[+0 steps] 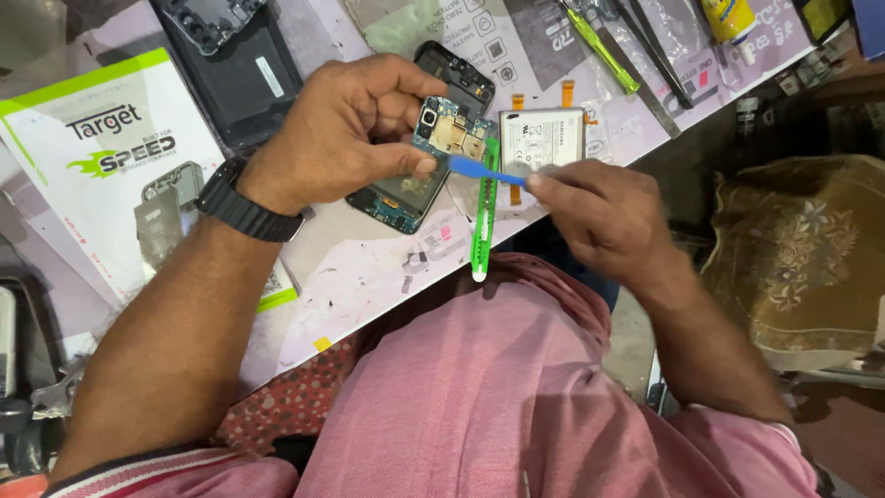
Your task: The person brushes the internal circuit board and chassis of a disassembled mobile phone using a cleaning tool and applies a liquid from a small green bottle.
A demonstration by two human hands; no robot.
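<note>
My left hand [341,134] grips an opened phone [442,138] with its back cover off, so the blue-green circuit board and gold parts show. My right hand [604,217] pinches a thin blue plastic pry tool [479,170], its tip resting against the lower edge of the board near my left thumb. A white phone battery [544,138] lies on the table just behind the tool. A green plastic tool [483,217] lies at the table edge below the phone. A black watch is on my left wrist.
A white and green printed card [101,157] lies at the left, a black phone back cover [235,69] behind it. Green-handled tools and tweezers [618,51] and a yellow bottle [728,18] sit at the back right. A patterned cushion [802,249] is at the right.
</note>
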